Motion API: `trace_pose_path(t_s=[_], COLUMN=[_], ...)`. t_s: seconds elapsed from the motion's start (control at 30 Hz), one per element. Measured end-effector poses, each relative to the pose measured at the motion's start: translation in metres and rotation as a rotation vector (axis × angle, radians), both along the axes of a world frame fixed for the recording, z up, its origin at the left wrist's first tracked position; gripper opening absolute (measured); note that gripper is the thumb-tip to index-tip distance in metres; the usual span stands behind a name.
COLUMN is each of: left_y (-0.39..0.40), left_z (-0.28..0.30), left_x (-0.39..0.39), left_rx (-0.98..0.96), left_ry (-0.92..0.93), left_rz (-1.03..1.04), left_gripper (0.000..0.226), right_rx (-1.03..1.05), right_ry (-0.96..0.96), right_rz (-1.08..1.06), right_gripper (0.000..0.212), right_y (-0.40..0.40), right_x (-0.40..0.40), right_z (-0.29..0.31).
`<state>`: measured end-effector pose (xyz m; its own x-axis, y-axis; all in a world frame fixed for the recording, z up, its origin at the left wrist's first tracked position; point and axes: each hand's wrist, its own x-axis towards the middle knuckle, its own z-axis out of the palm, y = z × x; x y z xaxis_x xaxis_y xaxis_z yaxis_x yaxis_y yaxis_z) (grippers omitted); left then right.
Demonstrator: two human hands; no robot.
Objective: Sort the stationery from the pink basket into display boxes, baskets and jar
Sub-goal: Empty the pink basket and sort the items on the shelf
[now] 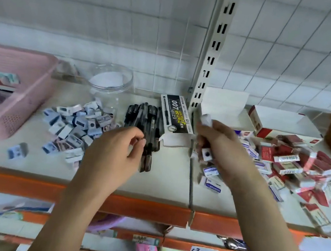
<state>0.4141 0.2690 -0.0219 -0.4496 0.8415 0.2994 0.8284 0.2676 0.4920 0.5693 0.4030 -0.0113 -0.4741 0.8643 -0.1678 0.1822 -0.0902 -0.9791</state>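
Currently the right hand (pixel 219 145) grips a small stack of white erasers (pixel 206 154), probably gathered so several go in together, just right of the shelf upright (pixel 209 57). The left hand (pixel 119 148) hovers left of the upright over the black pens (pixel 149 127), fingers curled and apparently holding nothing. The pink basket (pixel 15 93) sits far left of the upright; the jar (pixel 110 88) stands between them.
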Motion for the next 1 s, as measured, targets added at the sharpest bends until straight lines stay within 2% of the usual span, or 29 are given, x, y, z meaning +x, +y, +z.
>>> trace_pose_path(t_s=[0.2,0.47,0.57,0.7,0.77,0.9,1.0], left_y=[-0.023,-0.055,-0.066,-0.086,-0.099,-0.127,-0.133], left_z=[0.006,0.024,0.025,0.021,0.022,0.023,0.024], left_x=[-0.028,-0.094,-0.135,-0.208,-0.249,-0.327,-0.379], left_rx=[0.112,0.199,0.223,0.202,0.143,0.014,-0.085], left_ry=[0.103,0.199,0.17,0.174,0.145,0.091,0.078], left_rz=[0.096,0.178,0.165,0.146,0.134,0.127,0.073], left_gripper=[0.009,0.007,0.008,0.008,0.009,0.012,0.017], right_rx=[0.352,0.406,0.45,0.586,0.588,0.673,0.763], right_ry=[-0.233,-0.238,-0.281,-0.473,-0.525,-0.502,-0.43], right_rz=[0.229,0.319,0.296,0.202,0.116,-0.094,-0.122], right_gripper=[0.02,0.014,0.008,0.031,0.041,0.031,0.024], right_y=[-0.03,-0.055,-0.066,-0.08,-0.091,-0.119,-0.14], right_x=[-0.062,-0.127,-0.164,-0.215,-0.239,-0.286,-0.324], right_z=[-0.002,-0.003,-0.005,-0.021,-0.021,-0.008,0.011])
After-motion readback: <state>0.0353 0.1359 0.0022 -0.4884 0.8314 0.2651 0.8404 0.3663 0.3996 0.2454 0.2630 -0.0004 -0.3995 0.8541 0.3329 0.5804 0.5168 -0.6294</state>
